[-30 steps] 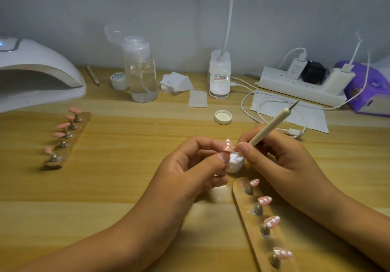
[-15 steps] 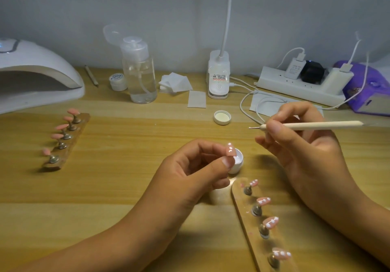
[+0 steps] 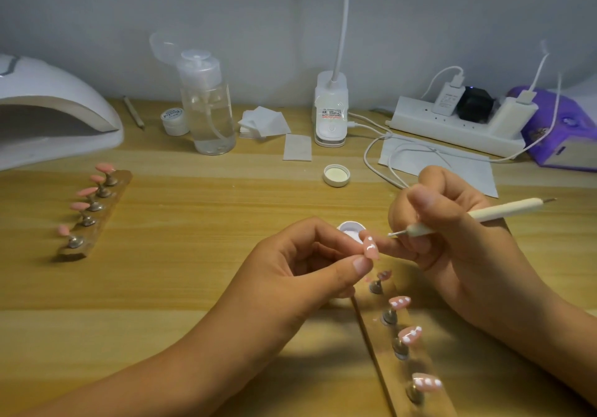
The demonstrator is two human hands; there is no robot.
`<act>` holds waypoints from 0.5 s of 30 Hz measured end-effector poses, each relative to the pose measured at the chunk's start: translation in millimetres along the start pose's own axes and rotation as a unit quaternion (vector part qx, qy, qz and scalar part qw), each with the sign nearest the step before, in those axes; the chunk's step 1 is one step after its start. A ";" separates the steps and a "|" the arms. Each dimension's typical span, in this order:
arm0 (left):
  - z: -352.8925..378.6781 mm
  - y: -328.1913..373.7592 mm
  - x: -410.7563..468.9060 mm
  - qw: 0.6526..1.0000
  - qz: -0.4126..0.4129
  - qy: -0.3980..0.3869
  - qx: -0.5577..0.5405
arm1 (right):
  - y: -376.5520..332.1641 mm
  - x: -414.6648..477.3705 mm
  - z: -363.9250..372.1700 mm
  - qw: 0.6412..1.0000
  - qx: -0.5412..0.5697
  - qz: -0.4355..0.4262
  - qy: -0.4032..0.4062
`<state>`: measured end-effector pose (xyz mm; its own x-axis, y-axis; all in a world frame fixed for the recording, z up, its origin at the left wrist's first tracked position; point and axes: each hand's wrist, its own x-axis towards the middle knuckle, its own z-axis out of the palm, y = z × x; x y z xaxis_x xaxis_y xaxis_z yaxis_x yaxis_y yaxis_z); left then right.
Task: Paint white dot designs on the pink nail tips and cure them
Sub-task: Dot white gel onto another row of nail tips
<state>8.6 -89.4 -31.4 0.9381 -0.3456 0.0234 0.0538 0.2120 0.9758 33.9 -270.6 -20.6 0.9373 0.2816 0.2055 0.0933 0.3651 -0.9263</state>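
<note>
A: Where is the small pink nail tip (image 3: 371,248)?
B: The left hand (image 3: 303,264) pinches it above the wooden desk (image 3: 193,255); the right hand (image 3: 452,232) grips the white dotting pen (image 3: 484,214) beside it.
A: Danger?
B: A slip probably smears the white dots (image 3: 370,239).

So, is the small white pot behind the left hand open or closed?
Open. The small white pot has no lid and its inside shows; a loose white cap lies farther back on the table.

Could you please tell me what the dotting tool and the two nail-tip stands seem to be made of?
Dotting tool: matte cream handle, wood or plastic, unclear; shiny tips look metal. Far stand and near stand: brown strips, probably wood; their glinting pegs look metal.
</note>
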 end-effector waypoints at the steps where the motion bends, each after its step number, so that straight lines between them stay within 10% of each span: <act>1: 0.2 0.2 -0.2 1.000 0.000 0.000 -0.001 | -0.4 -0.7 0.8 1.000 -0.005 0.001 -0.003; 15: 1.5 2.0 -0.6 1.000 0.001 -0.002 0.005 | 0.7 -1.8 0.9 0.999 -0.029 0.002 -0.034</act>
<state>7.6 -90.2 -29.1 0.9370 -0.3483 0.0261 0.0487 0.2043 0.9777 32.0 -270.0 -21.3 0.9126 0.3434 0.2219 0.1119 0.3123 -0.9434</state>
